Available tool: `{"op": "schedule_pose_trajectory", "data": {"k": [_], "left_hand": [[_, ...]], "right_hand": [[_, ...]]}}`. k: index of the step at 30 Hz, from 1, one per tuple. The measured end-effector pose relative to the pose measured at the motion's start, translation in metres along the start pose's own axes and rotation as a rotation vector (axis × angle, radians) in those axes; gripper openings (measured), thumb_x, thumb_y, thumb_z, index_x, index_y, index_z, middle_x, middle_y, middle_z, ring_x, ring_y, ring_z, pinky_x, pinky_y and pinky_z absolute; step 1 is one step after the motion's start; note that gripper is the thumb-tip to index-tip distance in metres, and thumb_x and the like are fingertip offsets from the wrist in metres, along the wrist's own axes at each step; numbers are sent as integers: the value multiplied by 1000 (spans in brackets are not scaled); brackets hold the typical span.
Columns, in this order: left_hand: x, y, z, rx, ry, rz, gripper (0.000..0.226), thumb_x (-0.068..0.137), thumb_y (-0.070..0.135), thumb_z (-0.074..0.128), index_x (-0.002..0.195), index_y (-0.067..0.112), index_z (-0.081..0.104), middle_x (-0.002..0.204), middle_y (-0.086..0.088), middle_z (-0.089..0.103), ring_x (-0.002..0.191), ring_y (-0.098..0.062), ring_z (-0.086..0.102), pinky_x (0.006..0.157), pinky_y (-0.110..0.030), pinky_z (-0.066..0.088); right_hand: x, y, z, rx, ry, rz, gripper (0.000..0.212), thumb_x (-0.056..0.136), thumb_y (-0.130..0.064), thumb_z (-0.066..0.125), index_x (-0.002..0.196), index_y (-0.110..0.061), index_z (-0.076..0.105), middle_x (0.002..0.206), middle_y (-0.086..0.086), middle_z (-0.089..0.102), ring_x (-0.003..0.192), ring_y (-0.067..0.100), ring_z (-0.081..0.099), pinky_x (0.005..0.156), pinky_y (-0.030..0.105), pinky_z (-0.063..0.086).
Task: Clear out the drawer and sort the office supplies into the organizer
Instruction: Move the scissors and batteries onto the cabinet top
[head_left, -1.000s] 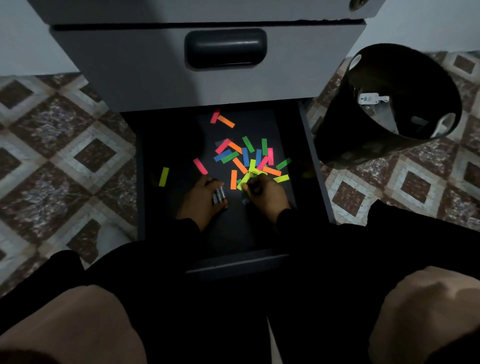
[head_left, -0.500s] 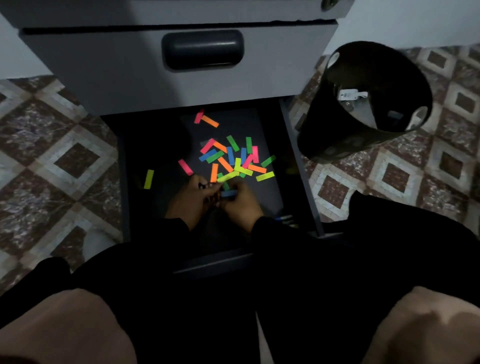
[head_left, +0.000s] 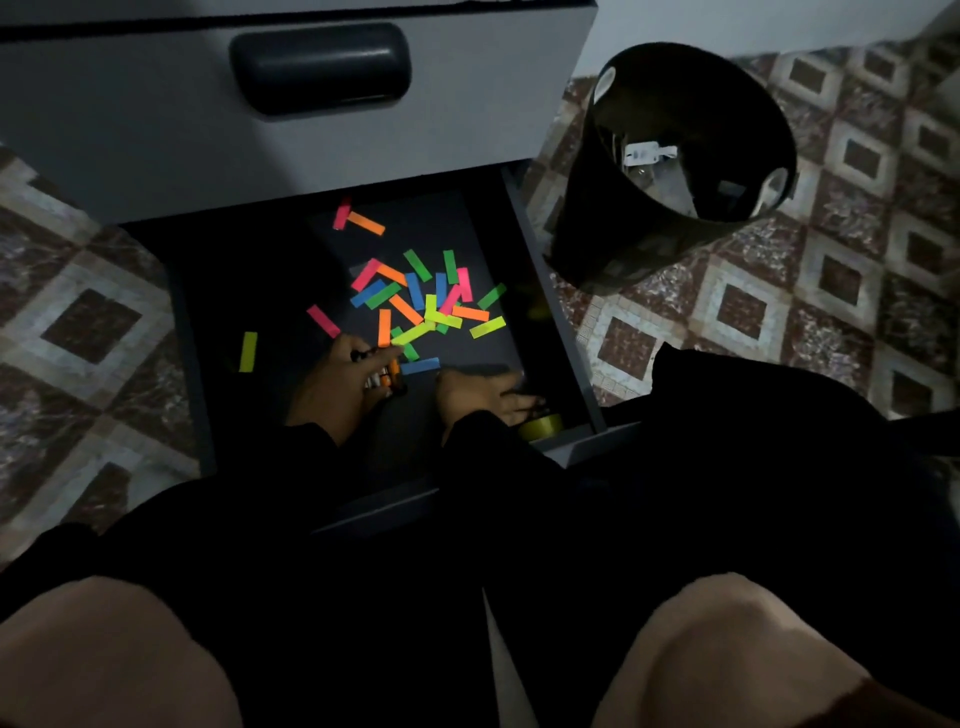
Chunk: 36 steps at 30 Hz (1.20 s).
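One open drawer (head_left: 545, 270) sits below one shut drawer front with a dark handle (head_left: 320, 66). On the tiled floor to its right stands one black round organizer (head_left: 613, 208), tilted in view, with a white tag and some dim items inside that are too dark to name. Inside the open drawer lie roughly two dozen neon sticky flags (head_left: 415, 299) in pink, orange, green, blue and yellow, most heaped mid-drawer, one yellow (head_left: 248, 352) alone at left. The left hand (head_left: 337, 384) has its grip curled round a small bundle of markers (head_left: 387, 375). The right hand (head_left: 480, 392) lies with fingers stretched toward one yellowish tape roll (head_left: 541, 427) in the near right corner.
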<state>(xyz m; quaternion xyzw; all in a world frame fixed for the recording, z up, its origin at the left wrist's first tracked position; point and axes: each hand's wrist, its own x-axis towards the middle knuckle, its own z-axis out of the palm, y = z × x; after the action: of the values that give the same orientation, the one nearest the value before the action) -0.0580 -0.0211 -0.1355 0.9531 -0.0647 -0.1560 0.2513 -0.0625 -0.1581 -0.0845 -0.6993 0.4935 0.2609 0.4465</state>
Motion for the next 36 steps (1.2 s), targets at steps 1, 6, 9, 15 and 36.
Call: {"op": "schedule_pose_trajectory", "data": {"k": [1,6,9,15,36], "left_hand": [[0,-1,1,-2,-3,0,56,86,11,64,137,24,47,132,-8,37,123,-23,41,107,-28,30],[-1,-1,0,-31,14,18,55,84,9,66,135,23,50,129,-7,39,121,-23,42,107,-28,32],[-1,1,-1,-24,11,31,55,84,7,65,135,21,50,128,-10,40,119,-25,44,104,-29,33],[-2,1,-1,-10,2,23,55,85,7,64,136,22,49,130,-9,39,121,-24,43,107,-29,31],[-1,5,-11,-11,-27,-55,55,87,17,63,138,27,44,135,-3,37,125,-20,40,105,-24,28]], "right_hand": [[1,0,-1,26,-5,12,90,91,-31,54,148,-13,-14,152,17,-25,143,31,-15,116,40,0],[4,-4,-5,47,-21,9,84,94,-29,49,147,-9,-13,154,14,-20,144,30,-10,116,38,1],[-2,-6,5,17,10,-82,86,92,-29,52,148,-11,-10,154,15,-23,143,30,-16,116,43,1],[0,-1,7,115,28,-2,95,88,-29,59,148,-15,-15,153,12,-26,143,32,-14,116,43,3],[44,-17,-35,-614,-46,-513,70,85,-10,61,145,-21,27,151,16,12,132,42,30,111,45,30]]}}
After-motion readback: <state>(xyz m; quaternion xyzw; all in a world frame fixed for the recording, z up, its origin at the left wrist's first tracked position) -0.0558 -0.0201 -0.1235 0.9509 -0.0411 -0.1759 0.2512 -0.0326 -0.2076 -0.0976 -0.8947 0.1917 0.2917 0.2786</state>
